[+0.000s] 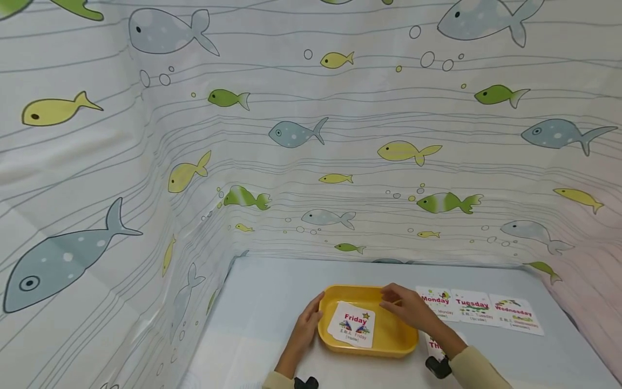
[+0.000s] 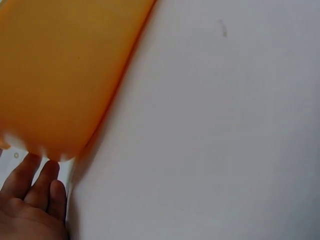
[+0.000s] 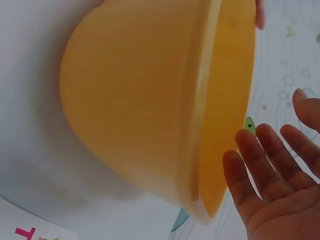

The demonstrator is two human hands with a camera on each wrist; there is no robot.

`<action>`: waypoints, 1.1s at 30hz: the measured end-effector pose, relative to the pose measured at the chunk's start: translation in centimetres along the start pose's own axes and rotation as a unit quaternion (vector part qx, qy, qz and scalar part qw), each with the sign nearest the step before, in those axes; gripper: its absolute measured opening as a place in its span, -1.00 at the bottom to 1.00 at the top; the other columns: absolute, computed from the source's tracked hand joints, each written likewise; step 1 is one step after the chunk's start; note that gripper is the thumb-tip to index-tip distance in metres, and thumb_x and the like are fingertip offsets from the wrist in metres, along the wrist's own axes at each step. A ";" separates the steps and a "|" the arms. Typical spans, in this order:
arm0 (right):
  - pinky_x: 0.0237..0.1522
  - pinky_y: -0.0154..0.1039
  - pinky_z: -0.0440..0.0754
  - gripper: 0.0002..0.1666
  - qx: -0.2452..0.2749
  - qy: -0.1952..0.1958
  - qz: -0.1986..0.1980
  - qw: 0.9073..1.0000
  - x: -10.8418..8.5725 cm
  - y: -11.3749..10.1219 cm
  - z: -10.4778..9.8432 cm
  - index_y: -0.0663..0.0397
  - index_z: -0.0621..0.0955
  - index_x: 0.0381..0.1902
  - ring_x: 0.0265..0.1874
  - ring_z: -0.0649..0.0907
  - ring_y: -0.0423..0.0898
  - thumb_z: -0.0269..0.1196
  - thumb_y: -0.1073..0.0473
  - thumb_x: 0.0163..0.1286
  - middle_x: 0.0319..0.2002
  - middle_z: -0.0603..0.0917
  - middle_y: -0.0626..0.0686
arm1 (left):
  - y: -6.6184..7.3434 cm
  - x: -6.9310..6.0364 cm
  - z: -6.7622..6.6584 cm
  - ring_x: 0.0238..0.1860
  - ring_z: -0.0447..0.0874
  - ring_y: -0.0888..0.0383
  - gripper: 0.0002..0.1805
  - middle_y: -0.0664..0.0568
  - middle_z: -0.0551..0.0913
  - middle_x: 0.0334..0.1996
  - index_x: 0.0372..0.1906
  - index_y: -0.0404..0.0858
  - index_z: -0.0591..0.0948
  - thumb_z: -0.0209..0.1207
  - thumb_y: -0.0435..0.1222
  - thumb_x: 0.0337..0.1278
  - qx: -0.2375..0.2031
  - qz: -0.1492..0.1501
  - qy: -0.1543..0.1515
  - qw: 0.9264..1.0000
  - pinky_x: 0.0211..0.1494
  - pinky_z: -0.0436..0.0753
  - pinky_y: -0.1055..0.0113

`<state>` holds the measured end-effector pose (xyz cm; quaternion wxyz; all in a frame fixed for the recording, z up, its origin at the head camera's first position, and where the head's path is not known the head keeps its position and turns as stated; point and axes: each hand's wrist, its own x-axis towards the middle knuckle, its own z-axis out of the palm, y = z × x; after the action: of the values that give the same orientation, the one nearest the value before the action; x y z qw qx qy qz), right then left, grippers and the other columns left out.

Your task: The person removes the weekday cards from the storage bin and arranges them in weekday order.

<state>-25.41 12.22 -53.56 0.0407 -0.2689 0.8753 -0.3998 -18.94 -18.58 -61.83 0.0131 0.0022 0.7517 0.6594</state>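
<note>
A yellow tray [image 1: 396, 329] stands on the table, with a white "Friday" card [image 1: 353, 324] lying in its left part. My left hand [image 1: 302, 332] touches the tray's left side with extended fingers; in the left wrist view its fingertips meet the end of the tray [image 2: 60, 75]. Over the tray's back right rim is my right hand [image 1: 410, 308], holding nothing. The right wrist view shows that hand [image 3: 280, 185] with fingers spread and slightly bent beside the tray's rim [image 3: 195, 100].
Right of the tray lie "Monday" [image 1: 434, 302], "Tuesday" [image 1: 472, 307] and "Wednesday" [image 1: 516, 314] cards in a row. A card reading "Th..." [image 1: 435, 346] is partly hidden under my right forearm. A fish-patterned cloth [image 1: 359, 119] surrounds the table [image 1: 262, 286].
</note>
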 end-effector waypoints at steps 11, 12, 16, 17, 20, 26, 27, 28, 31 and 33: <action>0.03 -0.12 0.75 -0.58 0.018 -0.038 0.014 0.999 1.8 -0.4 1.0 0.11 0.62 0.09 -0.05 0.70 -0.04 0.31 -0.01 0.38 -0.01 0.73 0.11 | 0.1 -0.2 0.0 0.58 0.12 0.02 -0.50 0.10 0.25 0.54 0.48 0.11 0.35 -0.07 -0.17 0.53 0.012 -0.001 0.007 1.000 0.57 0.19 0.39; 0.04 -0.12 0.75 -0.58 0.018 -0.040 0.017 0.999 1.9 -0.5 1.0 0.11 0.62 0.09 -0.04 0.70 -0.04 0.31 0.00 0.38 -0.02 0.73 0.11 | 0.1 -0.2 0.0 0.58 0.12 0.02 -0.50 0.10 0.25 0.54 0.48 0.11 0.35 -0.07 -0.16 0.53 0.015 0.000 0.007 1.000 0.59 0.18 0.33; 0.07 -0.09 0.74 -0.60 0.011 -0.046 0.019 0.999 2.4 -0.6 1.2 0.10 0.62 0.08 -0.04 0.70 -0.04 0.31 0.04 0.38 -0.02 0.73 0.08 | 0.1 -0.2 0.1 0.58 0.11 0.00 -0.50 0.09 0.25 0.54 0.48 0.11 0.35 -0.07 -0.16 0.53 0.013 0.004 0.007 1.000 0.59 0.12 0.08; 0.07 -0.08 0.74 -0.61 0.010 -0.048 0.020 0.999 2.5 -0.6 1.3 0.10 0.62 0.08 -0.04 0.70 -0.05 0.32 0.04 0.38 -0.02 0.73 0.08 | 0.1 -0.2 0.1 0.58 0.11 0.00 -0.50 0.09 0.25 0.54 0.48 0.11 0.35 -0.06 -0.16 0.52 0.012 0.003 0.007 1.000 0.59 0.11 0.06; 0.09 -0.03 0.73 -0.59 0.010 -0.056 0.013 0.998 3.0 -0.6 1.6 0.11 0.62 0.06 -0.05 0.69 -0.04 0.32 0.00 0.37 -0.03 0.73 0.09 | 0.2 -0.1 0.0 0.58 0.10 0.00 -0.50 0.10 0.25 0.54 0.48 0.12 0.35 -0.05 -0.15 0.52 0.005 -0.001 0.007 1.000 0.59 0.10 0.04; 0.09 -0.04 0.73 -0.60 0.004 -0.074 0.005 0.997 3.9 -0.4 2.2 0.10 0.62 0.05 -0.03 0.69 -0.04 0.33 0.02 0.36 -0.04 0.73 0.06 | 0.4 0.0 0.0 0.58 0.11 0.03 -0.49 0.12 0.25 0.54 0.48 0.13 0.34 -0.04 -0.16 0.51 -0.004 -0.003 0.003 1.000 0.58 0.19 0.30; 0.09 -0.06 0.73 -0.62 0.001 -0.076 0.006 0.997 4.0 -0.5 2.3 0.10 0.62 0.06 -0.03 0.69 -0.05 0.33 0.04 0.36 -0.05 0.73 0.04 | 0.4 0.0 0.0 0.58 0.11 0.03 -0.49 0.11 0.25 0.54 0.48 0.12 0.34 -0.04 -0.16 0.51 -0.004 -0.003 0.003 1.000 0.58 0.20 0.34; 0.08 -0.07 0.73 -0.62 0.000 -0.079 0.006 0.997 4.1 -0.5 2.4 0.09 0.63 0.05 -0.04 0.69 -0.06 0.34 0.04 0.36 -0.06 0.73 0.03 | 0.4 0.0 0.0 0.58 0.11 0.02 -0.49 0.10 0.25 0.54 0.48 0.11 0.34 -0.05 -0.16 0.51 -0.003 -0.002 0.004 1.000 0.58 0.20 0.35; 0.06 -0.12 0.74 -0.60 -0.005 -0.092 0.006 0.996 4.2 -0.5 2.6 0.07 0.63 0.05 -0.06 0.68 -0.10 0.32 -0.03 0.36 -0.08 0.72 -0.04 | 0.3 0.0 0.1 0.58 0.10 0.01 -0.49 0.08 0.25 0.54 0.49 0.09 0.34 -0.06 -0.17 0.52 -0.003 -0.002 0.006 1.000 0.60 0.17 0.21; 0.05 -0.12 0.74 -0.57 -0.003 -0.102 0.004 0.995 4.3 -0.5 2.6 0.07 0.63 0.04 -0.07 0.67 -0.12 0.31 -0.07 0.36 -0.08 0.72 -0.05 | 0.3 -0.1 0.1 0.58 0.10 0.00 -0.49 0.08 0.25 0.54 0.48 0.09 0.35 -0.06 -0.18 0.51 -0.004 -0.006 0.009 1.000 0.61 0.12 0.08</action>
<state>-28.07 8.01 -54.38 0.1309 -0.3048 0.8689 -0.3673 -18.88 -18.44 -61.56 0.0108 -0.0083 0.7492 0.6622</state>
